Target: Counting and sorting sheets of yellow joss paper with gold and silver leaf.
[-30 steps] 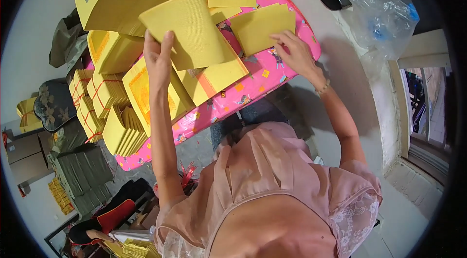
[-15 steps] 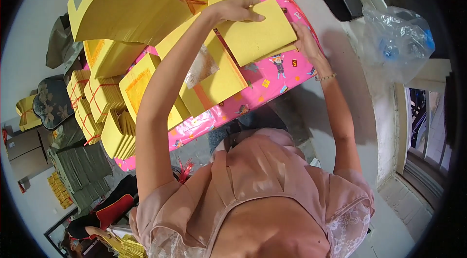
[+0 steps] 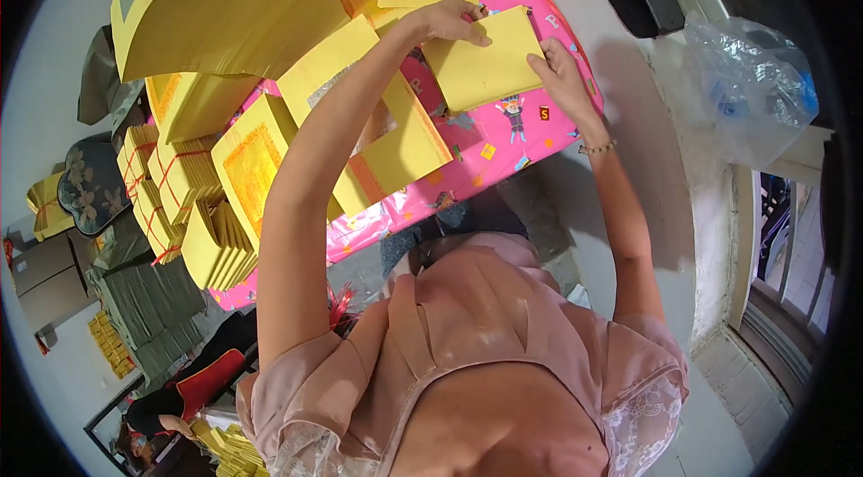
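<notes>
A folded piece of yellow paper point(image 3: 485, 68) lies over the right part of the pink table, held by both my hands. My left hand point(image 3: 454, 23) is closed on its upper edge, thumb on top and fingers bent behind. At its right edge my right hand point(image 3: 562, 77) pinches it, thumb on the upper face and the other fingers partly hidden. Left of it lies a stack of yellow sheets point(image 3: 409, 153) with a silvery patch and an orange strip, partly covered by my left forearm. How many layers the folded paper has, I cannot tell.
A tall curved stack of yellow paper point(image 3: 225, 23) stands at the far left. Below it are bundles tied with red string point(image 3: 184, 176) and a fanned folded pile point(image 3: 220, 248). A clear plastic bag point(image 3: 751, 90) hangs at the right. Another person's hand point(image 3: 177, 426) shows at lower left.
The folded paper has turned a little, and its lower layer no longer sticks out at the right. My right thumb has come onto its upper face. My left hand keeps its hold.
</notes>
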`<state>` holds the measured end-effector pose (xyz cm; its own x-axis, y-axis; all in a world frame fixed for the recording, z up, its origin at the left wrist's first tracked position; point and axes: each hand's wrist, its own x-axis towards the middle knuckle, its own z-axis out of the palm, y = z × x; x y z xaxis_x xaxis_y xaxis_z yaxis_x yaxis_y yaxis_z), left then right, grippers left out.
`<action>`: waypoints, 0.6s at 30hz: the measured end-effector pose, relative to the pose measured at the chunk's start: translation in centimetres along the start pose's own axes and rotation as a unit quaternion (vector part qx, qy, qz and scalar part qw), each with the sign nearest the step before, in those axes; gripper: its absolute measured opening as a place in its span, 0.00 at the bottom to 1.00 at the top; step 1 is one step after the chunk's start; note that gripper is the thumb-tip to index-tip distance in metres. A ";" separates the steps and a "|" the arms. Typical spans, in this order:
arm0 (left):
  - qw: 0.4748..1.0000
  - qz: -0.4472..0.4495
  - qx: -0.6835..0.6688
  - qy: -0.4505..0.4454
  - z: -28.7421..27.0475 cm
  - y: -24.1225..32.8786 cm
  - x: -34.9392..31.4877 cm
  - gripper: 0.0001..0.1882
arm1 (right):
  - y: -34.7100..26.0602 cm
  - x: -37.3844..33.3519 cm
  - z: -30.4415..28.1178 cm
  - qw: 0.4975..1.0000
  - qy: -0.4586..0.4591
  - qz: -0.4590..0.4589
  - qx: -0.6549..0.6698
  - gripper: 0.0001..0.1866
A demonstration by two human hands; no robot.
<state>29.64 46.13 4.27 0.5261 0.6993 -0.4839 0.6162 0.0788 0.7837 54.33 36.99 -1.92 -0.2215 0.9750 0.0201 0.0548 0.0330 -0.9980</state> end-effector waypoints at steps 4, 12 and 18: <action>0.999 0.039 0.022 0.024 -0.1 -1.1 0.2 0.25 | -0.4 -0.3 0.6 0.995 0.013 -0.017 -0.101 0.08; 0.991 0.058 0.076 0.097 1.4 -1.8 0.8 0.25 | -5.7 -2.2 1.8 0.888 0.072 -0.162 -0.425 0.15; 0.988 0.037 0.094 0.117 1.8 -1.2 0.7 0.29 | -7.3 -1.7 3.7 0.878 0.050 -0.218 -0.423 0.22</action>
<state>30.31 45.24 2.29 0.4367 0.8453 -0.3079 0.6914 -0.0964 0.7160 50.75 34.26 5.09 -0.3165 0.8416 0.4376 0.6992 0.5187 -0.4919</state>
